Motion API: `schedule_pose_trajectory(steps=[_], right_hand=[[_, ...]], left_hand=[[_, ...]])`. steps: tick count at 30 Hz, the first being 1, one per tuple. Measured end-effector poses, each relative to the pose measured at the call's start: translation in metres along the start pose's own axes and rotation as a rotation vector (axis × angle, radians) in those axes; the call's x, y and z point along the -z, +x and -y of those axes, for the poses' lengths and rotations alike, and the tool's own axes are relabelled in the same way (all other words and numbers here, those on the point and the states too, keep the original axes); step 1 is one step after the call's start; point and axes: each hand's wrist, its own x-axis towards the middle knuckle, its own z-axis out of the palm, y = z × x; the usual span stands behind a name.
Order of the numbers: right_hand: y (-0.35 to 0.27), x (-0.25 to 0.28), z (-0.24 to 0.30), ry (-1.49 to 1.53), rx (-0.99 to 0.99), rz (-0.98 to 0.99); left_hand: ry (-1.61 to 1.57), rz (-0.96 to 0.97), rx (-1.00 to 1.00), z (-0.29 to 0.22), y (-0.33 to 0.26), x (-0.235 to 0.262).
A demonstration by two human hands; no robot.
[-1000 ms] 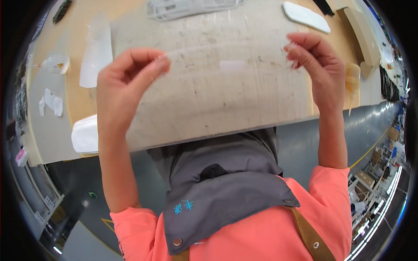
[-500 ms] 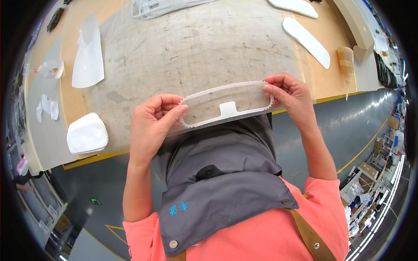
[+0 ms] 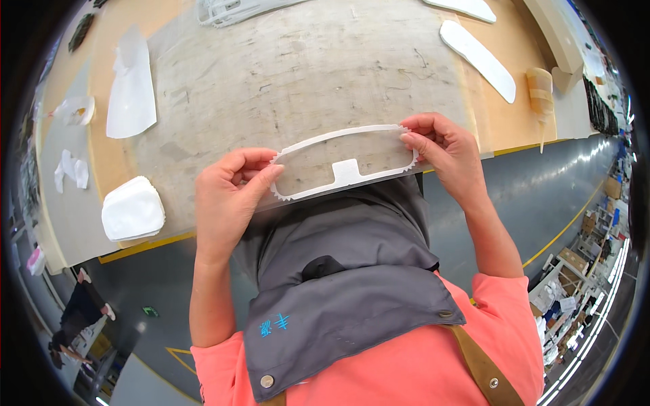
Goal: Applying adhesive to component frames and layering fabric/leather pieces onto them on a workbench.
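Pinch grip, thumb & fingers: L hand [image 3: 229,193] and R hand [image 3: 447,152] each hold an end of white frame [image 3: 345,173], over near edge of table [image 3: 305,81]; contact unclear. Status: frame held spread, not put down; what's left can't tell. White stack [image 3: 133,210] to L. Vs 0.5 s ago: same grip, frame slightly L in view; co-worker [image 3: 82,303] shows more, far L.

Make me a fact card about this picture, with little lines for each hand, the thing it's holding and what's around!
Left hand: pinches the left end of the white frame
Right hand: pinches its right end
Frame shape: thin, toothed at both ends, with a tab on the lower bar
Table, left: stack of white pieces
Table, right: long white piece, amber bottle
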Motion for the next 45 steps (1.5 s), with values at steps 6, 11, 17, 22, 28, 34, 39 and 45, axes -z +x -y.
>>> schedule_pose_trajectory(steps=[6,11,17,22,28,34,39,45], right_hand=[[-0.002,0.000,0.002,-0.051,-0.009,-0.024],[-0.005,-0.003,0.001,-0.680,0.410,-0.207],[-0.011,-0.025,-0.009,-1.177,0.656,0.141],[0.007,-0.001,0.034,-0.961,0.690,0.000],[0.134,0.000,0.085,-0.548,0.714,-0.161],[0.227,-0.023,0.097,-0.483,0.612,-0.174],[0.252,-0.037,0.102,-0.479,0.573,-0.179],[0.259,-0.040,0.102,-0.492,0.563,-0.141]], left_hand=[[0.629,-0.189,-0.418,-0.009,-0.014,-0.014],[0.991,-0.054,-0.764,0.024,-0.017,-0.032],[1.190,0.114,-0.645,0.029,-0.012,-0.037],[1.085,-0.097,-0.787,0.016,-0.012,-0.025],[1.012,-0.123,-0.607,0.008,0.000,-0.018],[0.956,-0.128,-0.536,0.007,0.010,-0.009],[0.972,-0.151,-0.514,0.008,0.021,0.000],[1.019,-0.168,-0.513,0.008,0.031,0.004]])
